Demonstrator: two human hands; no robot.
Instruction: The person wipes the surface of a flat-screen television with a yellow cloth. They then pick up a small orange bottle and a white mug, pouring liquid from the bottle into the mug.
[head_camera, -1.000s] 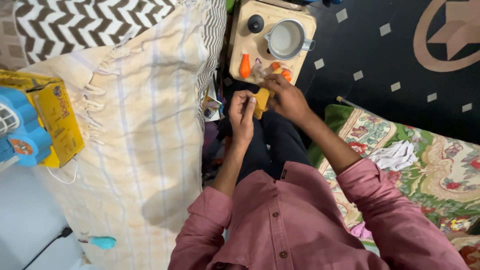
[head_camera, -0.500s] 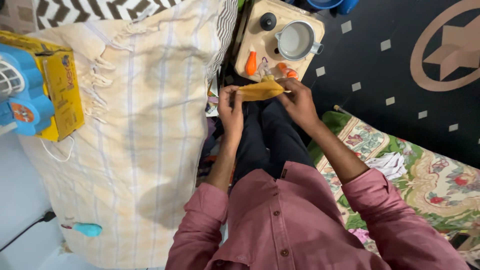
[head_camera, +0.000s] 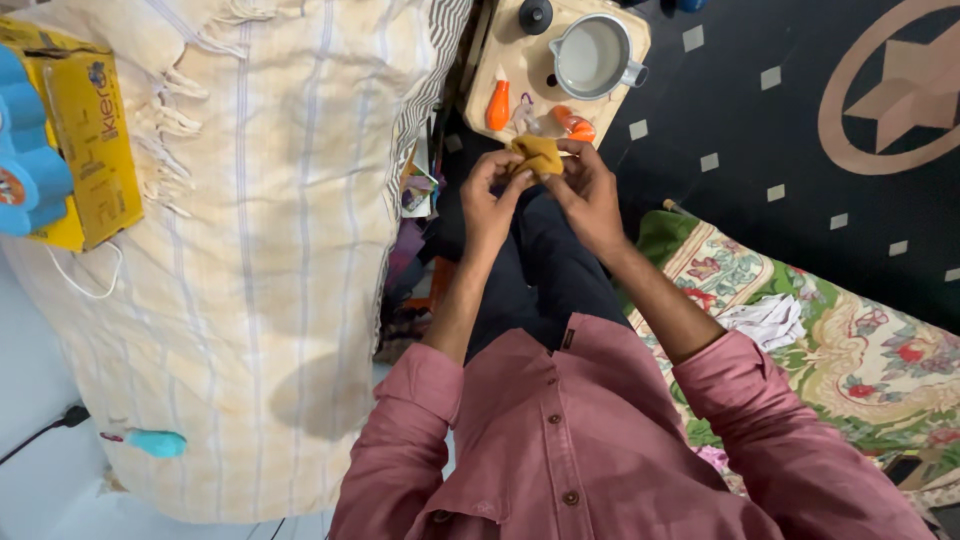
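While both hands pinch small folded mustard-yellow cloth (head_camera: 538, 153), left hand (head_camera: 490, 200) and right hand (head_camera: 590, 195) closed on it; yellow cardboard box (head_camera: 85, 130) far left on striped blanket (head_camera: 280, 250).

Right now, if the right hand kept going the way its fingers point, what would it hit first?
The right hand points up-frame, past the yellow cloth it pinches. First in line are probably the orange toy pieces on the wooden board; depth is unclear.
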